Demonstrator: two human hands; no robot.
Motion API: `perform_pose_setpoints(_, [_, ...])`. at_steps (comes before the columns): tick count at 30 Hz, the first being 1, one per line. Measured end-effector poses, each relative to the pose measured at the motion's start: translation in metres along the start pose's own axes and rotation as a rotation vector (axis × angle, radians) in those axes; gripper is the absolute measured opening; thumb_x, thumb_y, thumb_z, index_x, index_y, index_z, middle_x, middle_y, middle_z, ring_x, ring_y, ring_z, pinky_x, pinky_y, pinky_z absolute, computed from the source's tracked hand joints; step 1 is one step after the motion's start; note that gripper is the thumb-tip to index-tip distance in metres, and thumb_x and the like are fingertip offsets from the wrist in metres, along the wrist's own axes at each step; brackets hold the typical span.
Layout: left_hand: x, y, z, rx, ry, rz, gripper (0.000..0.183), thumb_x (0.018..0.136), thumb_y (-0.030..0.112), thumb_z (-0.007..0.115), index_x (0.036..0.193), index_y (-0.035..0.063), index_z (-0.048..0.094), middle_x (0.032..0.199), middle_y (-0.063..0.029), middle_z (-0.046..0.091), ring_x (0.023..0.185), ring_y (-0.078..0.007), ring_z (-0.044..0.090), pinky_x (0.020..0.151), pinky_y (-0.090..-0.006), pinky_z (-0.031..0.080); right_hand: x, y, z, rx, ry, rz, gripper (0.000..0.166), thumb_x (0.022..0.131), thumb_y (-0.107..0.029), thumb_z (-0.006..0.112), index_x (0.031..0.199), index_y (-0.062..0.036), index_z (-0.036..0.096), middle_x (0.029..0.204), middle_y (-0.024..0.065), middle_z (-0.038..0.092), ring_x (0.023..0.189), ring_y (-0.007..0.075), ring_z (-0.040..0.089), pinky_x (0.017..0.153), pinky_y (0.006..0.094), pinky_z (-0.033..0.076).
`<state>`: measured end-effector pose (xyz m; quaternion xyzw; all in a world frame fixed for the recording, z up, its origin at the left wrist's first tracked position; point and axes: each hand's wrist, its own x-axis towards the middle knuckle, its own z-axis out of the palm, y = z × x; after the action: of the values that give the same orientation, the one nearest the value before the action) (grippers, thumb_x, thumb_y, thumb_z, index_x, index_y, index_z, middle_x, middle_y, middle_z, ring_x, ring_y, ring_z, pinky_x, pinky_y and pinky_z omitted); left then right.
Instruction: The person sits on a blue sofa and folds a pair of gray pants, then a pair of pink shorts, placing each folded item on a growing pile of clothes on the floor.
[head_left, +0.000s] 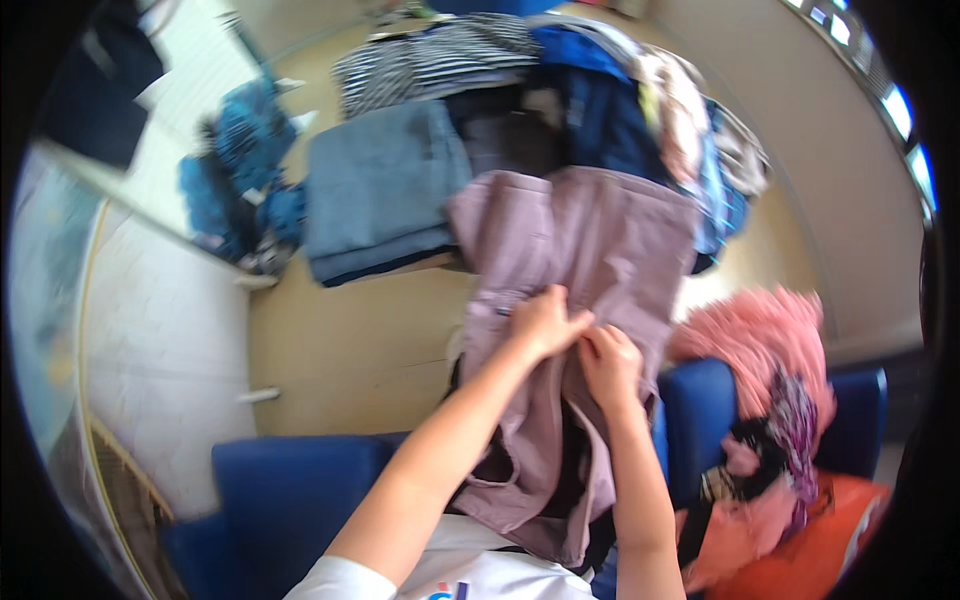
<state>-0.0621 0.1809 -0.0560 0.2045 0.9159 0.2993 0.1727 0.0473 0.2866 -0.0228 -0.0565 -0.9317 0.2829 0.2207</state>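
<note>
A mauve sleeveless garment, perhaps a vest (626, 225), stretches from the clothes pile down to my lap, its lower part open and dark inside. Near its middle my left hand (551, 322) grips the fabric with bent fingers. Close on the right, my right hand (609, 360) pinches the same garment, its fingertips almost meeting those of my left hand. Folded light-blue denim (382, 180) lies stacked beyond the garment to the left. Behind are black-and-white striped cloth (457, 56) and dark navy clothing (611, 120).
Blue chairs (300, 480) stand at both sides of me. A pink fluffy garment (757, 337) and a purple patterned scarf (795, 427) hang at the right above an orange bag (810, 547). Blue patterned cloth (251, 135) lies at the upper left, beside a white surface (165, 315).
</note>
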Motion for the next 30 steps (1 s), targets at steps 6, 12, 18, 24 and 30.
perform_pose_setpoints(6, [0.028, -0.016, 0.01, -0.216, -0.375, 0.054, 0.047, 0.089, 0.045, 0.064, 0.085, -0.0022, 0.069, 0.08, -0.0149, 0.069, 0.073, -0.0203, 0.064, 0.067, -0.0385, 0.051, -0.005, 0.012, 0.009, 0.006, 0.048, 0.007, 0.006, 0.072, -0.009, 0.066, 0.077, -0.0078, 0.063, 0.08, 0.0116, 0.064, 0.076, 0.0313, 0.064, 0.067, 0.0425, 0.054])
perform_pose_setpoints(12, [0.025, -0.046, 0.025, -0.664, -0.383, 0.258, 0.022, 0.096, 0.012, 0.058, 0.076, 0.0063, 0.051, 0.069, 0.0061, 0.045, 0.064, -0.0043, 0.04, 0.055, -0.0234, 0.034, -0.015, 0.022, 0.025, 0.004, 0.045, -0.027, 0.012, 0.068, -0.009, 0.063, 0.076, -0.0011, 0.064, 0.076, 0.016, 0.065, 0.074, 0.0319, 0.066, 0.067, 0.0414, 0.054])
perform_pose_setpoints(18, [0.005, -0.041, 0.027, -0.525, -0.101, 0.367, 0.027, 0.098, 0.015, 0.054, 0.076, 0.0046, 0.042, 0.066, 0.003, 0.033, 0.06, -0.0071, 0.03, 0.052, -0.0274, 0.028, -0.02, 0.008, 0.02, 0.037, -0.225, 0.049, 0.012, 0.071, -0.014, 0.065, 0.067, -0.0035, 0.063, 0.064, 0.018, 0.064, 0.062, 0.0351, 0.065, 0.057, 0.0449, 0.05])
perform_pose_setpoints(24, [0.004, -0.037, 0.035, -0.429, 0.078, 0.397, 0.029, 0.099, 0.016, 0.054, 0.076, 0.004, 0.042, 0.064, 0.0006, 0.034, 0.059, -0.009, 0.031, 0.052, -0.029, 0.03, -0.038, -0.032, -0.013, 0.099, -0.44, -0.062, 0.014, 0.07, -0.013, 0.064, 0.073, 0.0004, 0.061, 0.064, 0.02, 0.063, 0.062, 0.0378, 0.065, 0.058, 0.0463, 0.05])
perform_pose_setpoints(30, [-0.002, -0.031, 0.028, -0.371, 0.149, 0.35, 0.027, 0.097, 0.014, 0.055, 0.076, 0.002, 0.044, 0.061, -0.004, 0.038, 0.056, -0.0118, 0.035, 0.052, -0.0319, 0.033, -0.051, -0.067, -0.045, -0.043, -0.371, -0.215, 0.012, 0.07, -0.01, 0.063, 0.075, -0.0016, 0.056, 0.065, 0.0129, 0.061, 0.063, 0.0298, 0.066, 0.057, 0.039, 0.05])
